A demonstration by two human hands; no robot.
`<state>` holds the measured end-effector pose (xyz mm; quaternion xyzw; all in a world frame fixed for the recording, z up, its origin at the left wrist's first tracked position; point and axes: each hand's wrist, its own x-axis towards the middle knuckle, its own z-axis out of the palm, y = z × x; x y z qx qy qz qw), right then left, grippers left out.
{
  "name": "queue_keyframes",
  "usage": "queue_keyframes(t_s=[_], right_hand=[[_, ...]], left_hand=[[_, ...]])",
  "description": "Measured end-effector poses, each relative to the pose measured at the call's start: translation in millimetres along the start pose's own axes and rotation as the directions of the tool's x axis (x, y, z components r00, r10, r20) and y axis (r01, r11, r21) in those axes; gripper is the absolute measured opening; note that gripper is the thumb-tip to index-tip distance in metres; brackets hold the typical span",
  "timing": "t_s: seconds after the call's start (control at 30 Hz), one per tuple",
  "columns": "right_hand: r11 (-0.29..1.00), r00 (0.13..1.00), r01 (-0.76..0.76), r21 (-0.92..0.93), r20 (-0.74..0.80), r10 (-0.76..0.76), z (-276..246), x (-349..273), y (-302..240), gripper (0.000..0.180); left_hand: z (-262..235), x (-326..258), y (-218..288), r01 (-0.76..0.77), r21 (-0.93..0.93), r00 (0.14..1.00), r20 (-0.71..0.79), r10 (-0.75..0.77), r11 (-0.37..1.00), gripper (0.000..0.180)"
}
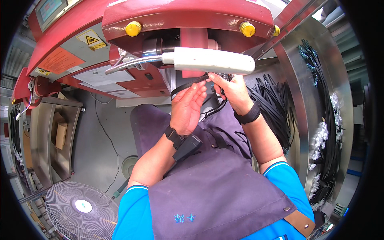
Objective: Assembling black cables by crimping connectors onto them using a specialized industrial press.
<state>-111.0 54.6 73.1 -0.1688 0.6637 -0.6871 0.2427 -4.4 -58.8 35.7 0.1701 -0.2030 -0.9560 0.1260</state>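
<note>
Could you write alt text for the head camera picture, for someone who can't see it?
Seated at a red machine, a person's left hand and right hand hold a black cable under its white lamp; more black cables lie on a steel tray.

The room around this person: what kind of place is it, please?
Most likely a factory workstation for cable assembly. A big red machine with yellow knobs stands over the hands, bundles of black cables fill a steel tray, and both hands hold a black cable beneath it.

A floor fan stands below a grey shelf rack.
</note>
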Motion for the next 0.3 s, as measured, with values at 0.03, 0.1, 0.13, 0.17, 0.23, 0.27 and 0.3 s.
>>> queue_keyframes(t_s=[0.03,0.1,0.13,0.17,0.23,0.27,0.3], right_hand=[[1.0,1.0,-0.014,0.008,-0.012,0.014,0.4,0.2,-0.2,0.023],[1.0,1.0,-0.016,0.002,-0.01,0.016,-0.2,1.4,0.8,0.023],[1.0,1.0,-0.018,-0.003,-0.009,0.018,-0.5,1.8,1.1,0.023],[1.0,1.0,-0.018,-0.003,-0.009,0.018,-0.9,1.7,0.6,0.023],[1.0,1.0,-0.013,-0.015,-0.003,0.013,-0.8,2.1,-1.0,0.022],[1.0,1.0,0.002,-0.006,-0.014,-0.002,-0.5,2.1,-1.2,0.022],[1.0,1.0,0.016,0.003,-0.024,-0.016,-0.1,1.8,-1.3,0.021]], left_hand=[[-0.4,0.2,-0.1,-0.001,-0.003,1.0,-0.003,0.001,1.0,0.017],[-0.7,0.9,-0.1,-0.002,-0.005,1.0,-0.005,0.002,1.0,0.017],[-0.6,1.3,0.0,-0.002,-0.003,1.0,-0.005,0.002,1.0,0.017],[-0.5,1.7,0.0,-0.002,-0.001,1.0,-0.004,0.002,1.0,0.017],[-0.8,2.5,-0.2,0.0,-0.001,1.0,-0.004,0.0,1.0,0.017],[-1.0,2.8,-0.3,0.003,-0.002,1.0,-0.004,-0.003,1.0,0.016],[-1.4,3.0,-0.5,0.01,0.0,1.0,0.011,-0.01,1.0,0.018]])
